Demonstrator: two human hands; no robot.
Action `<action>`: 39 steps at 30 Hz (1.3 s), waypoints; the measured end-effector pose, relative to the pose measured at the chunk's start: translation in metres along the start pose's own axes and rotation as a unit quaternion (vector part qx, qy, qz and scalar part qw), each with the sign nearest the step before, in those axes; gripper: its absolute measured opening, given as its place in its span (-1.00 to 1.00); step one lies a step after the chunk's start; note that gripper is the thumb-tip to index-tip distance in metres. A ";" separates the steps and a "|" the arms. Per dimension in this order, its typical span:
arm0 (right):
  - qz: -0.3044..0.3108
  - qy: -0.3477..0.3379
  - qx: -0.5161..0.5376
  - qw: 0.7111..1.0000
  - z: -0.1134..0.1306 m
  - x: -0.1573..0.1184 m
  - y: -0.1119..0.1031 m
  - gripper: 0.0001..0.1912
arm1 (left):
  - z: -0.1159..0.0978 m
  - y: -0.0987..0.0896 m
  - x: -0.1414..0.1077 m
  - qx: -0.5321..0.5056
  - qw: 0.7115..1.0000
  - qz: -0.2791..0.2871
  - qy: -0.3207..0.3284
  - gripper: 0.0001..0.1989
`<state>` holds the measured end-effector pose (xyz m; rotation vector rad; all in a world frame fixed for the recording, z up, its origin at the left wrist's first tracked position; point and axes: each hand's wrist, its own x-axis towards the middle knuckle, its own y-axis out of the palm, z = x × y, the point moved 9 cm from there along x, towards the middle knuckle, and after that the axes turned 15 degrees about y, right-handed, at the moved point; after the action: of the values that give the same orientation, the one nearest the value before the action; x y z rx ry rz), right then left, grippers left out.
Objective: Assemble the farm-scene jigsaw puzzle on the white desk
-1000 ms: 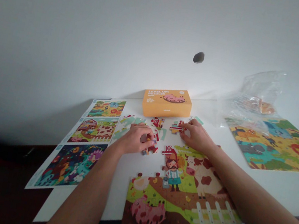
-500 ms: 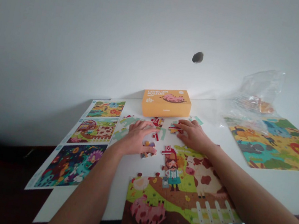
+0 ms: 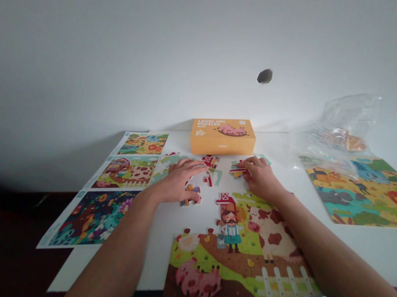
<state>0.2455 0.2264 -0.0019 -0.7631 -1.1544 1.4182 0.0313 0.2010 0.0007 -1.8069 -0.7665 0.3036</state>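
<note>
My left hand [image 3: 178, 184] has its fingers stretched apart, the thumb on a loose purple-and-orange jigsaw piece [image 3: 193, 197] lying on the table. My right hand [image 3: 259, 176] is closed, its fingertips on a red-and-teal jigsaw piece [image 3: 239, 169]. Just in front of me lies the partly joined farm puzzle [image 3: 246, 249] with a farmer, a cow and a pig; its upper left edge is uneven. Between my hands are a red barn piece [image 3: 208, 160] and a pale green piece with red [image 3: 212, 177]. More pale green pieces [image 3: 164, 169] are partly hidden behind my left hand.
An orange puzzle box [image 3: 223, 137] stands at the back against the wall. To the left lies a picture sheet [image 3: 127, 172] with three scenes. A joined safari puzzle [image 3: 370, 194] lies on the right, with a clear plastic bag [image 3: 343, 133] holding pieces at its far edge.
My left hand has slid a little left, and the piece under its thumb moved with it. My right hand has shifted slightly right, its fingers drawn closer together on the red-and-teal piece.
</note>
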 end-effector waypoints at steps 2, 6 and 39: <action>-0.004 0.020 -0.013 1.000 -0.005 0.001 0.000 -0.50 | -0.001 0.000 -0.001 -0.002 1.000 0.004 0.000 -0.09; -0.011 0.056 -0.026 0.998 -0.010 0.001 -0.003 -0.44 | -0.002 -0.001 -0.001 0.011 1.000 -0.009 -0.004 -0.18; -0.168 0.246 0.051 0.953 -0.060 0.000 -0.055 -0.59 | -0.018 0.001 0.020 0.091 0.989 -0.108 -0.036 -0.66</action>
<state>0.3194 0.2356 0.0307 -0.7492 -0.7689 0.9239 0.0563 0.2000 0.0098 -1.5338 -0.9468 0.2861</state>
